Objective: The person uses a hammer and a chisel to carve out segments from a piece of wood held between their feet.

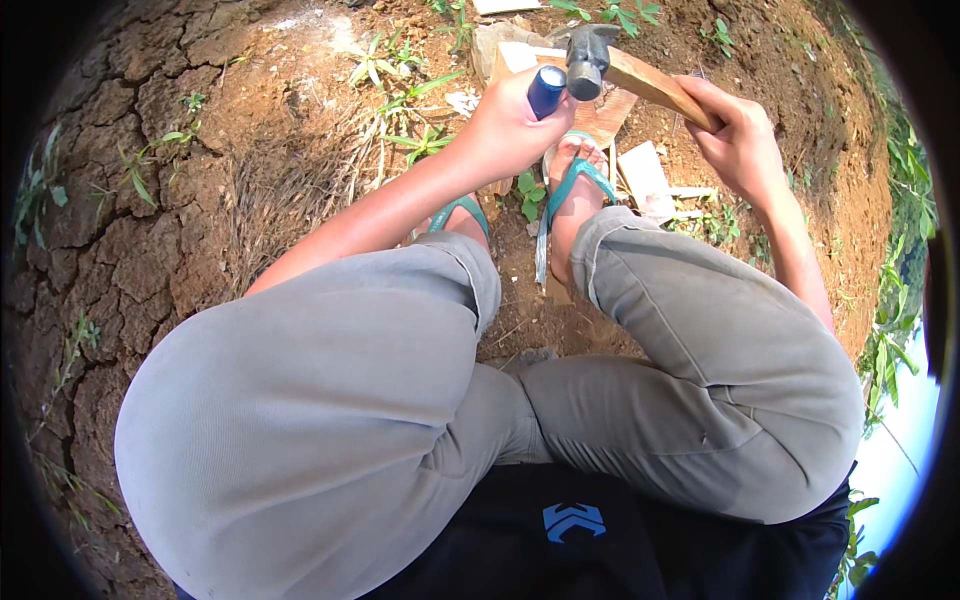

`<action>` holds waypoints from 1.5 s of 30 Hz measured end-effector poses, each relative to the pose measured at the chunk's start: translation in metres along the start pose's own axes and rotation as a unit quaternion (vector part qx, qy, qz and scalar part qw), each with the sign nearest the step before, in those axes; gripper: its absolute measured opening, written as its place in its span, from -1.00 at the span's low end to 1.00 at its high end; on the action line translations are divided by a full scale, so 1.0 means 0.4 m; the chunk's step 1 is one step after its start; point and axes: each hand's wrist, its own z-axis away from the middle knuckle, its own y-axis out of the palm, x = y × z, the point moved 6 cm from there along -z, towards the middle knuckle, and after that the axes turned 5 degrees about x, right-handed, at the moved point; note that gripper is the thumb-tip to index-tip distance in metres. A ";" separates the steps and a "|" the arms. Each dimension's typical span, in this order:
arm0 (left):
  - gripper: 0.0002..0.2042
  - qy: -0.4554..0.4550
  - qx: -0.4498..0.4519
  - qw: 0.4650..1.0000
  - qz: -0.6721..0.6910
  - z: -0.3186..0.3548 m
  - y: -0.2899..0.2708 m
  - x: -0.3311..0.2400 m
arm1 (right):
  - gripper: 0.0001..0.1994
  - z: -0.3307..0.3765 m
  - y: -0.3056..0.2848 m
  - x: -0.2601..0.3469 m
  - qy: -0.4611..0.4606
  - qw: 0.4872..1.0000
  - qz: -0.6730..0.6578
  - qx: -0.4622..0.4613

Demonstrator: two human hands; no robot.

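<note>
My left hand is closed around the blue handle of a chisel, whose metal-capped end points up toward me. The chisel's blade is hidden behind the fist. In my right hand is the wooden handle of a hammer. The dark steel hammer head hangs just right of the chisel's cap; whether they touch I cannot tell. Beneath both tools lies a pale piece of wood, partly covered by my hand and the hammer.
My feet, in teal flip-flops, rest close below the wood. Offcuts and chips lie to the right of my foot. Cracked brown soil spreads to the left, with dry grass and small green plants nearer the hands.
</note>
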 end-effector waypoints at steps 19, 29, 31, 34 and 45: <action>-0.78 -0.013 0.006 1.000 0.011 0.009 -0.004 0.035 | -0.53 0.002 0.050 0.095 -0.042 0.995 -0.047 -0.083; -0.77 -0.026 0.008 0.998 0.055 0.014 -0.001 0.026 | -0.52 0.023 0.033 0.081 0.003 0.996 -0.027 -0.083; -0.76 -0.011 -0.004 0.999 0.041 0.009 -0.008 0.035 | -0.52 0.024 -0.024 0.100 -0.040 0.982 -0.030 -0.181; -0.75 -0.010 -0.014 0.999 0.041 0.012 -0.013 0.051 | -0.51 0.027 -0.027 0.102 0.008 0.984 -0.095 -0.152; -0.74 -0.034 -0.016 0.998 0.053 0.012 -0.016 0.049 | -0.54 0.018 -0.006 0.140 0.032 0.991 -0.078 -0.104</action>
